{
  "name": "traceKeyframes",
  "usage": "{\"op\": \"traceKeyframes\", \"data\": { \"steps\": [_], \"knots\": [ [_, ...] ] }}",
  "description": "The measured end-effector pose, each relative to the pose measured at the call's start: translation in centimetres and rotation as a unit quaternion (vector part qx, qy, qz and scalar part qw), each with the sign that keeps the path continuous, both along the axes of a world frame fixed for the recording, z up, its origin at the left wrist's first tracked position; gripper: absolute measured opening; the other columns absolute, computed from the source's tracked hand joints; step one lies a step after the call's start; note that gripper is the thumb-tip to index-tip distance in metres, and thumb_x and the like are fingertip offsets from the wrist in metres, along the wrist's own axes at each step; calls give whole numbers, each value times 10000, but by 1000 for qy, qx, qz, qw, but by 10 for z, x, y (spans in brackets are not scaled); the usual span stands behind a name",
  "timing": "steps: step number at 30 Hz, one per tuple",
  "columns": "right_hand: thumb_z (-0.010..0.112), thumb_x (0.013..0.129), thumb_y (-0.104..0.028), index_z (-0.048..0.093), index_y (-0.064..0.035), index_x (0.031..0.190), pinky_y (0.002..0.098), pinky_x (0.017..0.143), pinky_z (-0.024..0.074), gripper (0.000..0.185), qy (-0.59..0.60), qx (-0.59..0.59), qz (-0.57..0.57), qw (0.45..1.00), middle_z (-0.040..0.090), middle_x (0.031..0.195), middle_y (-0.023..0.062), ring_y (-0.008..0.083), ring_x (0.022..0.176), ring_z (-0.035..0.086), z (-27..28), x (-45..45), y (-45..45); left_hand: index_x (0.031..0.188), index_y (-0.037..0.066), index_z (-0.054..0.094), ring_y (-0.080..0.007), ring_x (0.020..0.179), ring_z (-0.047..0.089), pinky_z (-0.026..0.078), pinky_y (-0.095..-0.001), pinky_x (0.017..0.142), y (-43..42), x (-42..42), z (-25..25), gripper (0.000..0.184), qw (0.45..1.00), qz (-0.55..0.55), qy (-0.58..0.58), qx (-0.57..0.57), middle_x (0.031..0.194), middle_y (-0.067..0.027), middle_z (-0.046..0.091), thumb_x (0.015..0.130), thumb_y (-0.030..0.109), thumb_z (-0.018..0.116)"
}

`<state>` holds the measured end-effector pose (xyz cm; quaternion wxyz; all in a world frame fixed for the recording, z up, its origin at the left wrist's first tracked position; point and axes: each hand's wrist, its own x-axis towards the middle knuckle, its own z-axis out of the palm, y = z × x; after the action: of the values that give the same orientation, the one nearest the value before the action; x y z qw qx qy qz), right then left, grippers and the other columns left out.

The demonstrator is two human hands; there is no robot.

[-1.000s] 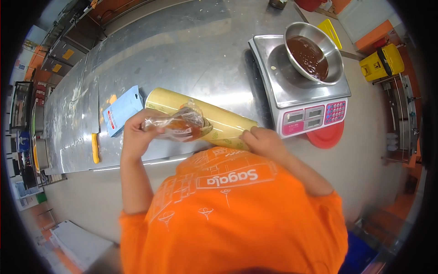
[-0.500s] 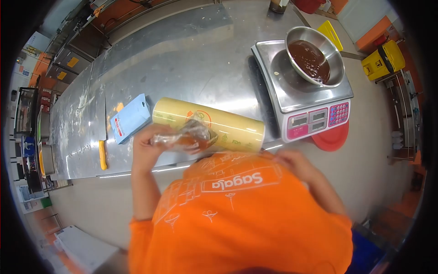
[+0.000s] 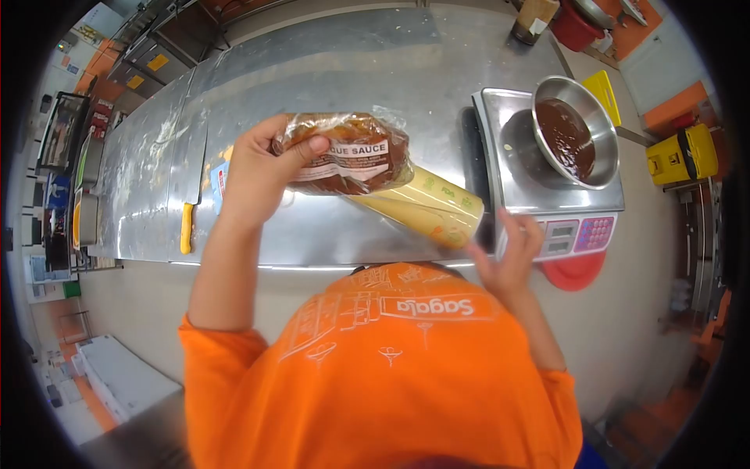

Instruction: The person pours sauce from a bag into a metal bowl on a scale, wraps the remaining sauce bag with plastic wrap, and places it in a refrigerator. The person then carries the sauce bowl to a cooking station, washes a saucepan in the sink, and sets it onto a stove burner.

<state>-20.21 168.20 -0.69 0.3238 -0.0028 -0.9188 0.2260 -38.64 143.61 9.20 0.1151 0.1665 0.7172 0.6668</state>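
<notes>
My left hand (image 3: 262, 160) grips one end of a clear plastic pouch of brown barbecue sauce (image 3: 359, 160), raised over the steel table, its white label partly readable. Below and behind the pouch lies a yellow printed roll (image 3: 445, 205), partly hidden by it. My right hand (image 3: 512, 254) is at the roll's right end, beside the scale's front corner, thumb and fingers apart. Whether it touches either is unclear. On the digital scale (image 3: 500, 176) a steel bowl (image 3: 539, 125) sits tilted, with dark brown sauce (image 3: 569, 141) inside.
A yellow-handled knife (image 3: 187, 228) and a mostly hidden blue packet (image 3: 218, 181) lie on the steel table (image 3: 312, 78) to the left. A red lid-like disc (image 3: 576, 271) shows under the scale's front edge. A dark-bottomed container (image 3: 533, 21) stands at the far right.
My left hand has lifted the pouch up and to the right, with its label facing me. My right hand has moved up from the shirt to beside the scale. The camera view has shifted.
</notes>
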Motion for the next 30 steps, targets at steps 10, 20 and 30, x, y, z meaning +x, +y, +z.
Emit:
{"op": "traceKeyframes", "data": {
  "steps": [10,20,30],
  "knots": [
    [457,899,-332,444,28,1163,324,871,385,447,-162,-838,-11,521,495,1135,162,212,1047,481,-53,-26,-6,935,12,626,-74,727,554,449,-233,697,-17,-27,-7,263,960,-217,-96,-151,826,-18,637,719,144,699],
    [571,821,-201,560,48,1029,265,790,426,324,-254,-731,99,626,608,969,98,147,880,569,-34,-74,-17,944,3,615,-83,696,517,428,-233,639,-26,35,-90,318,949,-210,-98,-214,815,-11,624,709,188,722],
    [574,795,-137,552,60,1041,272,812,419,317,-128,-618,293,718,607,989,97,154,899,562,41,-65,-18,999,51,602,-140,734,578,468,-275,619,-20,68,-120,323,959,0,153,-239,859,-85,611,731,205,694]
  ]
}}
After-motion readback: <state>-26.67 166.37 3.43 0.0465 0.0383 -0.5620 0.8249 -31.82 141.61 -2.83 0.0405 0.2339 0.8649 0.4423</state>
